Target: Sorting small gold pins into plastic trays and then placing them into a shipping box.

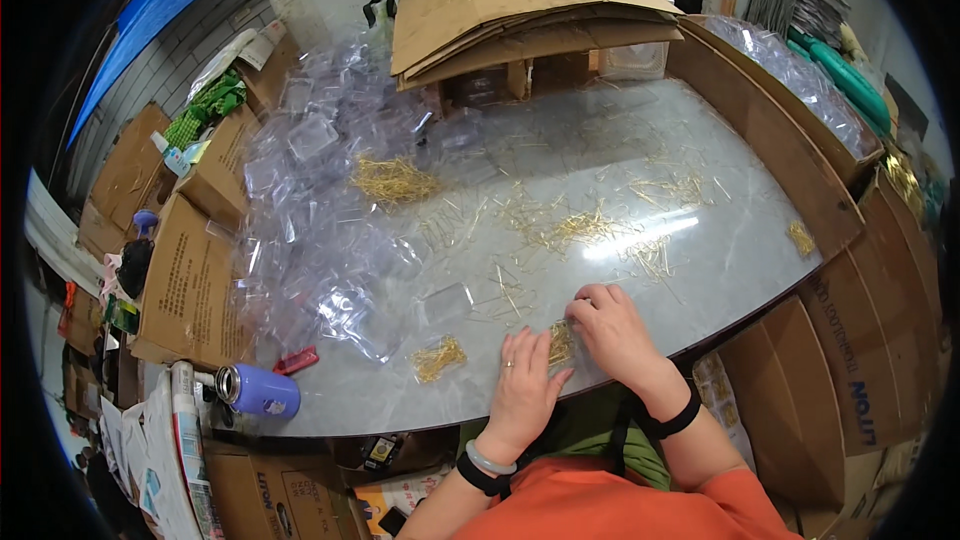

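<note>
Near the front edge of the table, a small clear plastic box of gold-coloured pins (562, 344) sits between my two hands. My left hand (520, 380) lies along its left side, fingers fairly straight and thumb by the near edge. The bent fingers of my right hand (612, 332) close together at its far right corner; their tips are partly hidden. To the left lies another flat clear box filled with gold pins (438, 360). An empty clear lid or tray (446, 306) is just beyond it. Loose gold pins (585, 228) are strewn across the middle of the table.
A large heap of clear plastic boxes (320, 210) covers the table's left, with a gold pin pile (394, 180) beside it. A purple bottle (260, 390) and red object (296, 360) lie front left. Cardboard sheets (540, 15) roof the back; a cardboard wall (765, 140) edges the right.
</note>
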`<action>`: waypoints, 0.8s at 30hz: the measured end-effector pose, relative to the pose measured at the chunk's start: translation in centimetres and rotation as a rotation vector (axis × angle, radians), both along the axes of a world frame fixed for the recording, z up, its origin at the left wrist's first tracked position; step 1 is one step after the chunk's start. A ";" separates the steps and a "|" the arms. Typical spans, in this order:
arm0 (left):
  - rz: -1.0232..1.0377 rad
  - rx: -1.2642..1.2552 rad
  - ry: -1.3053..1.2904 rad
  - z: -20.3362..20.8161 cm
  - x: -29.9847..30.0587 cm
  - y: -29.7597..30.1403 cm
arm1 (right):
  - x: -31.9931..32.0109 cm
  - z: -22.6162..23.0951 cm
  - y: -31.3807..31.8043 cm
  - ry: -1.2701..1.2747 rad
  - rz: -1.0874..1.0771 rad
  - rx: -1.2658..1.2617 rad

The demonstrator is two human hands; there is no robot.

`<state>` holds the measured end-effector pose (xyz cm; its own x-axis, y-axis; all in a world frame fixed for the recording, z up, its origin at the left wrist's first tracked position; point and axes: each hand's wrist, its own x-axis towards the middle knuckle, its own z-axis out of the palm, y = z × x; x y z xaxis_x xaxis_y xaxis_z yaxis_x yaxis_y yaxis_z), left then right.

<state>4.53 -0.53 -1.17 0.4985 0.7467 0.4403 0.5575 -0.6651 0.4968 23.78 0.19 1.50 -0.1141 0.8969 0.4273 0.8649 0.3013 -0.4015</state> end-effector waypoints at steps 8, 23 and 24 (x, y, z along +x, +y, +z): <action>0.005 0.003 -0.029 -0.4 -0.1 0.0 | 0.5 1.3 -0.5 0.024 0.037 -0.089; 0.017 -0.061 -0.133 -0.5 0.0 0.0 | -0.9 1.4 -1.8 0.013 0.070 0.012; 0.015 -0.057 -0.122 -0.5 0.1 0.1 | -1.5 1.4 -2.1 0.069 0.076 -0.043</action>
<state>4.58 -0.47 -1.63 0.4320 0.7794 0.4538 0.5005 -0.6258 0.5983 22.27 -1.90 2.89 -0.1542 0.9044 0.3979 0.8103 0.3462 -0.4729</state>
